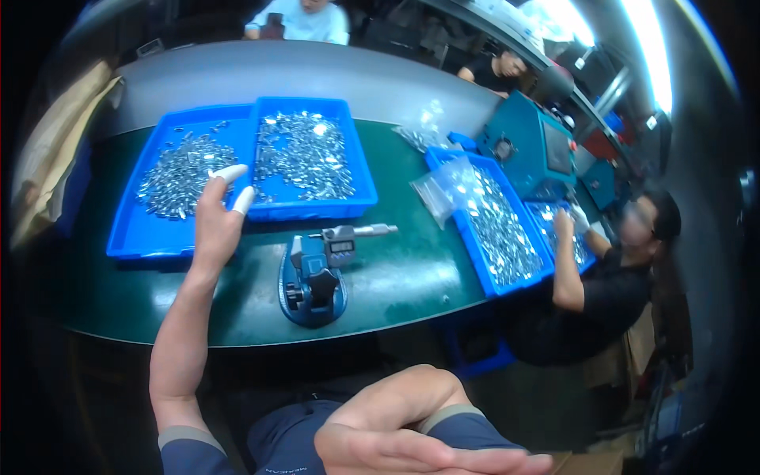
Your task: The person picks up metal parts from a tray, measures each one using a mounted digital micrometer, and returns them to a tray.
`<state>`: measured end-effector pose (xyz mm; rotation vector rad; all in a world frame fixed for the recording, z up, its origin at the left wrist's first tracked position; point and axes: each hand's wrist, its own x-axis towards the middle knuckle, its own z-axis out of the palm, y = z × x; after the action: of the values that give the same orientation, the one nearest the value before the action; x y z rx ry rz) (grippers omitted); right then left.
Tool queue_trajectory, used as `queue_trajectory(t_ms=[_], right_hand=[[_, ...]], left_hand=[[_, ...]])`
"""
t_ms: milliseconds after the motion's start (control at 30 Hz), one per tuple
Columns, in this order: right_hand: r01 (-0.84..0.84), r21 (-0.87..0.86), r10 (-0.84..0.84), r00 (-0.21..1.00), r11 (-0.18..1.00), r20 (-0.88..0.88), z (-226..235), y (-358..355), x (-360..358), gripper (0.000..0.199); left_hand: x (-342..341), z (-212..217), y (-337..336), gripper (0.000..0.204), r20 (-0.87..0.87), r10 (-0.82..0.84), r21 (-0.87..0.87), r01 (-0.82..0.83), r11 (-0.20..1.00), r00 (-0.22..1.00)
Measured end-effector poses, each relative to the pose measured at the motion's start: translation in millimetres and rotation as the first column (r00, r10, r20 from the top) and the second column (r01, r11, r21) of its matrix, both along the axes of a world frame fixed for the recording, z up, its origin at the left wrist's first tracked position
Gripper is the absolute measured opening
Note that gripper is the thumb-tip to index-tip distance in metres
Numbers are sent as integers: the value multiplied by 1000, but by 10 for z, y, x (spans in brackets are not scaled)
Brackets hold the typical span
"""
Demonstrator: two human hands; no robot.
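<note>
Right hand (431, 453): closest to the lens, at the lower edge and partly cut off by it; its fingers lie stretched out toward the right, well apart from the table (whether it has hold of anything, I cannot tell).
Left hand (218, 223): reaching over the left blue tray (127, 244); thumb and forefinger, both in white finger covers (242, 199), stand apart with a gap between them; nothing can be seen gripped there, and the other fingers are mostly hidden.
Metal pieces (178, 176): small, shiny and silvery, heaped in the left blue tray beneath and around the fingertips; a few lie apart near its far edge.
Middle blue tray (362, 187): just beside the left one, to its right; it bears more silvery pieces (310, 158), spread widely.
Micrometer (342, 241): held in a blue stand (311, 297) near the table's front edge; its barrel points right.
Green table (404, 273): under the trays and the stand; a grey partition (404, 87) runs behind it.
Right side: a long blue tray (484, 277) full of pieces, a clear plastic bag (445, 190) overlapping its edge; a teal machine (522, 146) stands beyond; a co-worker (598, 289) in black reaches into the small tray (587, 266) next to it.
</note>
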<state>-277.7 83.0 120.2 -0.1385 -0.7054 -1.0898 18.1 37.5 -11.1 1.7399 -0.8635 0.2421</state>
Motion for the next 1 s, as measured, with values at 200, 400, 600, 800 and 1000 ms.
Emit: queue_trajectory(t_ms=[200, 400, 600, 800, 1000], right_hand=[[-916, -402, 852, -226, -19, 473, 281, -115, 115, 43], [-849, -525, 813, -266, 57, 518, 74, -37, 116, 14], [-899, -439, 759, -289, -5, 584, -1522, 651, -267, 56], [687, -725, -909, 275, -41, 312, -1311, -521, 679, 87], [422, -870, -967, -101, -256, 235, -1037, -2086, 432, 93]], left_hand=[[-172, 141, -393, 30, 87, -135, -57, 140, 988, 987], [-91, -56, -193, 32, 35, -116, 6, 116, 993, 993], [-150, 97, -185, 28, 9, -120, 11, 120, 993, 993], [-83, -46, -145, 28, -3, -134, -27, 134, 991, 991], [-193, 108, -249, 27, 42, -194, 65, 191, 979, 980]])
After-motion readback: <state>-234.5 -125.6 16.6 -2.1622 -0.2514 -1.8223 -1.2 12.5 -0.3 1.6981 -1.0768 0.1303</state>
